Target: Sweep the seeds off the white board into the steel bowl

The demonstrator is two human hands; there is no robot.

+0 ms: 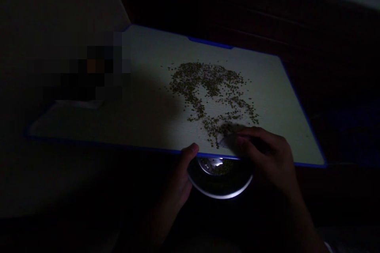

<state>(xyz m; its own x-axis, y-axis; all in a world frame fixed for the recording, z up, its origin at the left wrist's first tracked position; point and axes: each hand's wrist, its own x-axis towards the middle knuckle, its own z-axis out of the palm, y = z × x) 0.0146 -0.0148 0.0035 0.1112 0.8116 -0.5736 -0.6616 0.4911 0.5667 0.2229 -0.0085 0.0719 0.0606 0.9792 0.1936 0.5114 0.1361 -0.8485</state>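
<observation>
Small greenish-brown grains [212, 91] lie scattered over a pale table top with a blue rim [118, 146]. Below the table's near edge a shiny steel bowl [221, 184] holds some of the same grains. My left hand [181, 178] grips the bowl's left side, thumb up against the table edge. My right hand [264, 152] rests on the table by the nearest grains, fingers bent and drawn together at the edge above the bowl. Whether it holds any grains is hidden.
The room is very dark. A dark blurred object [86, 75] stands on the table's left part. A pale wall [53, 16] rises at the left, and dark furniture fills the back right.
</observation>
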